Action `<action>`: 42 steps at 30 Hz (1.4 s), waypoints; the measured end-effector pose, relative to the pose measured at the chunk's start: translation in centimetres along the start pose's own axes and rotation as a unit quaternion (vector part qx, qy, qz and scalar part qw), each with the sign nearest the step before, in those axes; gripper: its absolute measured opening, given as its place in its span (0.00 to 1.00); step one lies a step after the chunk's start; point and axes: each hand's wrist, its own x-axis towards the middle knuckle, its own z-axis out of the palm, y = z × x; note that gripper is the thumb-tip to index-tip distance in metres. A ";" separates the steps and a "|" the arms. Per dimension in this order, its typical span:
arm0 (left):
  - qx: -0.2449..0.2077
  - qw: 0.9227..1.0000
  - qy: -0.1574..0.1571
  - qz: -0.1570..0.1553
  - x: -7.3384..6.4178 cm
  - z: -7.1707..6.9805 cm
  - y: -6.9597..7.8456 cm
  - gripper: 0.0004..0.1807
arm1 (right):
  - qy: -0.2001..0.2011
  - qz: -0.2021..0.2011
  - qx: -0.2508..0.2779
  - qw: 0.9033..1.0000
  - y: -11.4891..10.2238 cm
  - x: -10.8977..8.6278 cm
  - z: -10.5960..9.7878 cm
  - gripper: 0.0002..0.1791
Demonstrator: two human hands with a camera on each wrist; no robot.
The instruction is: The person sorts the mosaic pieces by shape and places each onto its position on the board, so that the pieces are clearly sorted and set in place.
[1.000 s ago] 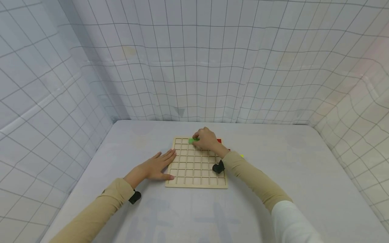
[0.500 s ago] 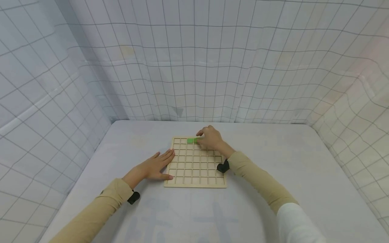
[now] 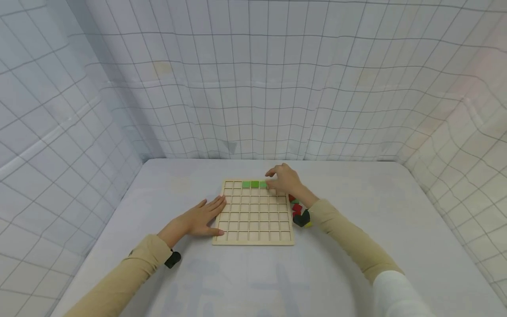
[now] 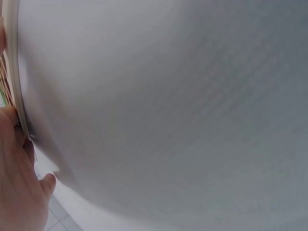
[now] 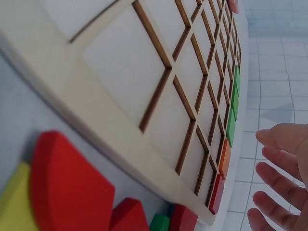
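Note:
A square wooden grid board [image 3: 253, 243] lies on the table. My left hand [image 3: 201, 219] rests flat on its left edge with fingers spread; the left wrist view shows part of that hand [image 4: 21, 178] at the board's side. Along the far row sit three green tiles [image 3: 255, 184]. Beyond them in that row, an orange tile [image 5: 224, 159] and a red tile [image 5: 217, 193] show in the right wrist view. My right hand [image 3: 288, 179] hovers at the far right of the board, fingers loosely bent, nothing seen between them; it hides part of the row.
Loose pieces lie just off the board's right side, among them a red one [image 5: 70, 185], a yellow one [image 5: 19, 204] and a small green one [image 5: 159, 223]. A black wrist camera [image 3: 302, 219] covers some of them in the head view. White grid-lined curtains [image 3: 253, 88] surround the table.
My right hand has drawn back to the right, off the green tiles, uncovering the third one. Loose pieces beside the board have come into view. My left hand stays on the board.

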 end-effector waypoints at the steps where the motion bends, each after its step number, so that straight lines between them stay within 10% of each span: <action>1: 0.003 1.000 0.000 -0.001 0.0 0.1 0.0 0.54 | 0.002 0.000 -0.004 1.000 0.2 -0.1 -0.1 0.15; 33: -0.001 1.000 0.007 0.003 -0.1 0.0 0.2 0.55 | 0.010 0.085 -0.014 0.996 5.4 -6.1 -2.7 0.14; 42: 0.000 1.000 0.006 0.003 0.0 -0.1 0.1 0.55 | 0.032 0.057 -0.021 0.998 6.5 -8.4 -2.6 0.12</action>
